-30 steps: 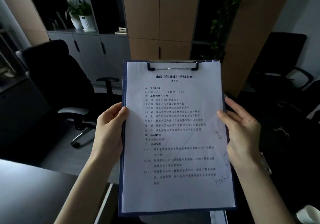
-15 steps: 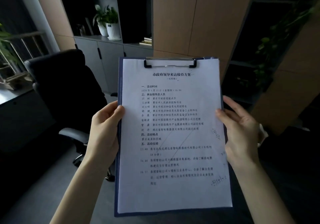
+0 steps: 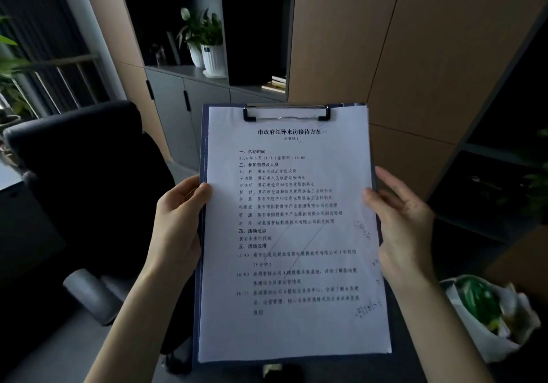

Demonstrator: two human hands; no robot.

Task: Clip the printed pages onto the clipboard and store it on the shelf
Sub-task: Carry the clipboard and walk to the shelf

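Note:
A dark blue clipboard is held upright in front of me, with white printed pages lying on it under the metal clip at its top. My left hand grips the board's left edge, thumb on the paper. My right hand holds the right edge, fingers spread behind and thumb at the page margin. Behind it stands a dark open shelf unit with grey cabinet doors below.
A black office chair is close at the left. White pots with plants and a stack of books sit on the shelf. Tall wooden cabinet doors fill the right; a white bag with something green lies lower right.
The view has swung left and closer to the shelf unit; the chair and plants have shifted right in view. Both hands keep the same hold on the clipboard.

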